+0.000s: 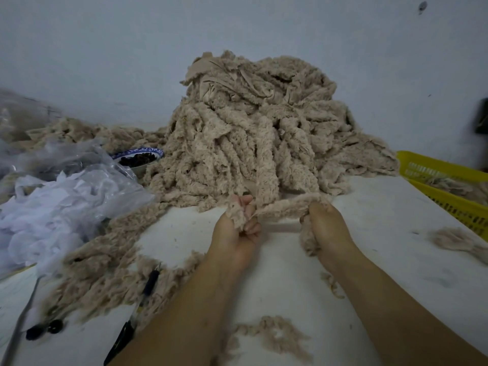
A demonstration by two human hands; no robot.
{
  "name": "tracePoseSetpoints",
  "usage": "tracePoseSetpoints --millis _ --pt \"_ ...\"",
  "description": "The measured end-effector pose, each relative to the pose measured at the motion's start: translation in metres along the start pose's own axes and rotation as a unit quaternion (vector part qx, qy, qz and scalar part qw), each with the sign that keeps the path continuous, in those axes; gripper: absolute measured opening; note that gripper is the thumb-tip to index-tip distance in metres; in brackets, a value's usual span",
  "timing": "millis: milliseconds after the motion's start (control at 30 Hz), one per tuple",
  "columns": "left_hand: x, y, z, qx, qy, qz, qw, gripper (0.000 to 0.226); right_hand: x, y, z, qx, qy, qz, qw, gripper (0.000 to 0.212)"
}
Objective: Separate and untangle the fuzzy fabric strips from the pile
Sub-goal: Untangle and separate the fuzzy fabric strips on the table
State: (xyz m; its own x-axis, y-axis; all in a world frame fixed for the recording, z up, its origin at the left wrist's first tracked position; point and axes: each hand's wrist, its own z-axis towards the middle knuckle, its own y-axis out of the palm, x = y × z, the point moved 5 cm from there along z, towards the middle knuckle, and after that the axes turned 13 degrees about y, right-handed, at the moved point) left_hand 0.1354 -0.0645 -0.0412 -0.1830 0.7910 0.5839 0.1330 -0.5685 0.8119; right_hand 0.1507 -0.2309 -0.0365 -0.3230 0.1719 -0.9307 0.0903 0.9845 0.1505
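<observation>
a pale blue-grey wall (105,62) fills the top half. below it a white counter (383,233) runs toward the camera, its near edge cut off by the frame.

the pile of fuzzy fabric strips (250,133), beige and tangled, stands against the wall at the centre, and its back is hidden by its own bulk. a lower heap of loose strips (105,265) trails from its foot to the lower left.

at the left a clear plastic bag (66,202) holds crumpled white material, and the frame edge cuts it off. a yellow basket (449,186) at the right is only partly in view, with beige fabric inside that is hard to make out.

both hands are in front of the pile's foot. the left hand (235,233) has its fingers curled round one end of a single strip (280,208). the right hand (327,228) grips the other end, and more of the strip is bunched under its palm, its fingers mostly hidden. the strip spans the gap between them, just above the counter.

a blue-and-white bowl (137,157) of small dark pieces sits half hidden between bag and pile, its pattern too blurred to read. a beige tuft (454,240) lies near the basket. a dark pen (148,286) lies on the loose strips, any print on it too small to tell. fluff scraps (277,336) lie between the forearms. two dark round pieces (45,330) sit at the lower left.
</observation>
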Motion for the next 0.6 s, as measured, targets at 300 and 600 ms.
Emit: tracePoseSetpoints --millis 300,600 --pt "0.021 -0.027 0.012 0.083 0.078 0.034 0.993 0.035 -0.011 -0.041 0.005 0.096 0.018 0.239 0.966 0.038" --pt "-0.005 -0.001 -0.013 -0.066 0.105 0.514 0.848 0.081 -0.004 -0.001 -0.001 -0.024 0.017 0.091 0.995 0.025"
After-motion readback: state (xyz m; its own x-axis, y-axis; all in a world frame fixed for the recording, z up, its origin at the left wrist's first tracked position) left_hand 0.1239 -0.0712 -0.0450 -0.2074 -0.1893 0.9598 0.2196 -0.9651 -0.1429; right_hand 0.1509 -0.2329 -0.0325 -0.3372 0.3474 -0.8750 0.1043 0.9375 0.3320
